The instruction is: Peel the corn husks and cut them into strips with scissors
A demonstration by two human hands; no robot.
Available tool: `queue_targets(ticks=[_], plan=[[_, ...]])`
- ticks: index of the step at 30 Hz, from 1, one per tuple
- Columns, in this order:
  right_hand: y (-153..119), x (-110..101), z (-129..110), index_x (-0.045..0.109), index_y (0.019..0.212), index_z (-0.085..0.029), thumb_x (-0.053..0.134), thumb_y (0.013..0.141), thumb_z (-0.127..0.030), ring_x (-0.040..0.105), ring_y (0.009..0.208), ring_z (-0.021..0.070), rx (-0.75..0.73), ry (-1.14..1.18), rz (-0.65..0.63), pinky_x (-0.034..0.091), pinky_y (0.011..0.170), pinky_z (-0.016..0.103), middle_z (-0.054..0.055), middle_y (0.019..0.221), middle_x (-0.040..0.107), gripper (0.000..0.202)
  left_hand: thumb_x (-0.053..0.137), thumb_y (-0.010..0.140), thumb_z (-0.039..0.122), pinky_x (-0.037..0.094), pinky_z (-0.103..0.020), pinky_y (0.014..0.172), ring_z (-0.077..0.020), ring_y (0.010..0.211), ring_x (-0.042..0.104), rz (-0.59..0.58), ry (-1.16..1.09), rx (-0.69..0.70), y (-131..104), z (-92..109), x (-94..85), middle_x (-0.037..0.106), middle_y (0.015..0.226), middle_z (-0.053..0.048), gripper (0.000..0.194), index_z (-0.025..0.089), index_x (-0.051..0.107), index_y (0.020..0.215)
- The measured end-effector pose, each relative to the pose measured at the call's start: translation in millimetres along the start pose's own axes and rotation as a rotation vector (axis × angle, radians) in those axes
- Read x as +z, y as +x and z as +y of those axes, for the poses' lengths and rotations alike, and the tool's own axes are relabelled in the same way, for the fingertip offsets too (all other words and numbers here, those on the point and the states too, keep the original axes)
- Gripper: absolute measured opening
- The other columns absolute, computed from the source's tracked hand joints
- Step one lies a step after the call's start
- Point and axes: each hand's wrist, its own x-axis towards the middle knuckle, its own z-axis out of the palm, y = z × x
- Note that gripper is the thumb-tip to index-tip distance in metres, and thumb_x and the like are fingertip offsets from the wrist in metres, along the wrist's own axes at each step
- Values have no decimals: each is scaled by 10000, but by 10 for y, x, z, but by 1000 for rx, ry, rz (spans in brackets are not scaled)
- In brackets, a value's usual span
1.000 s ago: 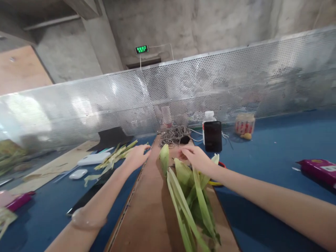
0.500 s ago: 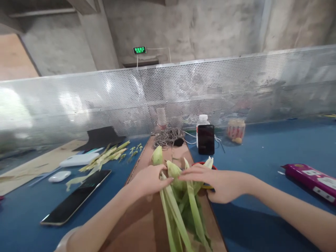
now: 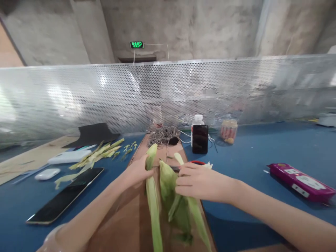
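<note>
Long pale green husk leaves lie on a brown board. My left hand [image 3: 140, 172] is closed round the upper part of a left husk leaf [image 3: 153, 213], whose tip shows above the fingers. To the right my right hand [image 3: 201, 182] has its fingers pressed together over another husk leaf [image 3: 197, 218]. Between the hands a wider green leaf [image 3: 168, 180] lies on the board [image 3: 126, 224], touching or close to the right fingertips. Scissors with a red and dark handle [image 3: 196, 162] are partly hidden behind my right hand.
Left on the blue table [image 3: 244, 224] are a tablet-like phone [image 3: 65, 196], a white case [image 3: 47, 174] and husk strips [image 3: 101, 153]. Behind stand a dark phone [image 3: 200, 139], a bottle [image 3: 198, 119], a jar [image 3: 229, 131] and tangled cord [image 3: 162, 135]. A purple packet [image 3: 299, 182] lies right.
My left hand has moved left with a husk leaf, apart from the middle leaf. My right fingers have closed over the right leaf. The view has shifted slightly right.
</note>
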Motion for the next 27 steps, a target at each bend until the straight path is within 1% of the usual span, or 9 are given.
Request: queue_targets(ticks=[5, 10, 14, 16, 18, 20, 22, 24, 27], plan=[[-493, -306, 51, 558, 1086, -237, 373, 875, -130, 492, 1055, 165, 171, 42, 185, 375, 935, 343, 35, 1053, 628, 300, 541, 566, 276, 356, -257, 525, -226, 670, 588, -34, 101, -56, 33, -15, 12, 611, 768, -49, 547, 167, 476, 1098], [-1130, -213, 318, 412, 1264, -289, 354, 835, -51, 325, 1242, 148, 309, -14, 251, 325, 1012, 355, 2, 1229, 528, 494, 558, 574, 291, 369, -261, 520, -226, 673, 583, 9, 51, -65, 35, -8, -29, 599, 740, -46, 587, 135, 464, 1132], [-1526, 54, 545, 487, 1210, -287, 376, 669, 54, 174, 1299, 235, 445, 35, -108, 336, 981, 474, -7, 1337, 405, 649, 602, 576, 296, 377, -230, 501, -179, 633, 575, 25, -117, -113, 30, 26, -85, 596, 711, -12, 626, 126, 432, 1155], [-1606, 122, 592, 443, 1247, -302, 400, 596, 62, 154, 1287, 321, 612, 42, -272, 372, 910, 541, 36, 1403, 283, 747, 605, 589, 275, 365, -214, 461, -153, 582, 564, -28, -262, -159, 27, 43, -106, 593, 680, 4, 633, 128, 406, 1171], [-1541, 90, 572, 378, 1299, -262, 401, 573, 60, 200, 1263, 367, 756, 62, -367, 391, 866, 568, 109, 1401, 270, 795, 603, 601, 253, 350, -206, 424, -141, 536, 551, -56, -380, -204, 31, 50, -115, 583, 635, 17, 636, 126, 386, 1185], [-1309, -31, 465, 406, 1282, -241, 388, 609, 41, 203, 1273, 341, 768, 84, -322, 359, 903, 562, 111, 1382, 312, 731, 612, 599, 227, 340, -200, 404, -133, 501, 540, -40, -446, -220, 42, 47, -117, 568, 585, 31, 631, 125, 394, 1182], [-954, -182, 286, 368, 1301, -250, 386, 647, 21, 202, 1289, 267, 601, 157, -214, 291, 991, 500, 72, 1382, 316, 708, 632, 582, 206, 334, -196, 396, -127, 478, 530, 4, -486, -234, 50, 36, -121, 549, 542, 44, 643, 119, 406, 1178], [-574, -278, 84, 353, 1304, -246, 413, 655, 8, 171, 1299, 228, 359, 273, -215, 292, 1011, 432, 52, 1387, 304, 700, 650, 572, 212, 348, -194, 407, -129, 498, 540, 41, -534, -269, 50, 19, -133, 550, 551, 41, 686, 117, 389, 1199], [-159, -231, -138, 506, 1184, -208, 460, 733, -50, 196, 1281, 232, 140, 324, -179, 262, 1024, 415, 70, 1307, 409, 480, 656, 573, 245, 387, -198, 456, -131, 564, 563, 45, -584, -339, 34, -15, -162, 584, 646, 12, 723, 119, 364, 1222]])
